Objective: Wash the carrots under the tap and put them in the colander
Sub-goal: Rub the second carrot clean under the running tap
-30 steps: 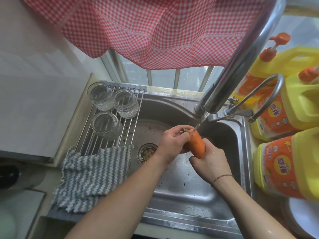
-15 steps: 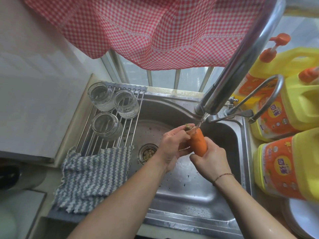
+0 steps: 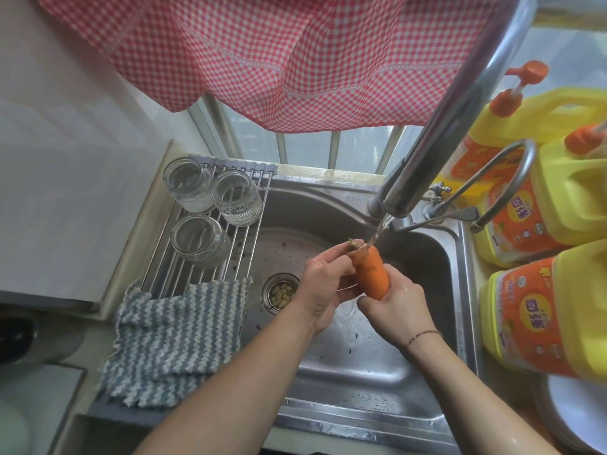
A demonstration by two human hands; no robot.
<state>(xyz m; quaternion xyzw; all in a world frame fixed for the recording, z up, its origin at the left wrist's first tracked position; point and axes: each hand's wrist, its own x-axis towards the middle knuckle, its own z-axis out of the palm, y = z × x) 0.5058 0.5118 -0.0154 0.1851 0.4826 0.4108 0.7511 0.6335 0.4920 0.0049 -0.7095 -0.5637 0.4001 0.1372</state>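
An orange carrot (image 3: 371, 272) stands almost upright over the steel sink (image 3: 361, 372), its stem end up under a thin stream of water from the chrome tap (image 3: 437, 126). My right hand (image 3: 395, 307) grips the carrot's lower end. My left hand (image 3: 323, 284) holds its upper part from the left, fingertips near the stem. No colander is in view.
A roll-up rack (image 3: 243, 244) across the sink's left side carries three upturned glass jars (image 3: 193, 183) and a striped grey cloth (image 3: 174, 339). Yellow detergent jugs (image 3: 551, 323) crowd the right counter. A white plate (image 3: 578, 415) lies at the lower right. A drain strainer (image 3: 279, 292) holds scraps.
The carrot has risen and tilted more upright under the stream. My left hand's fingers have slid up towards the stem end. My right hand keeps its grip below.
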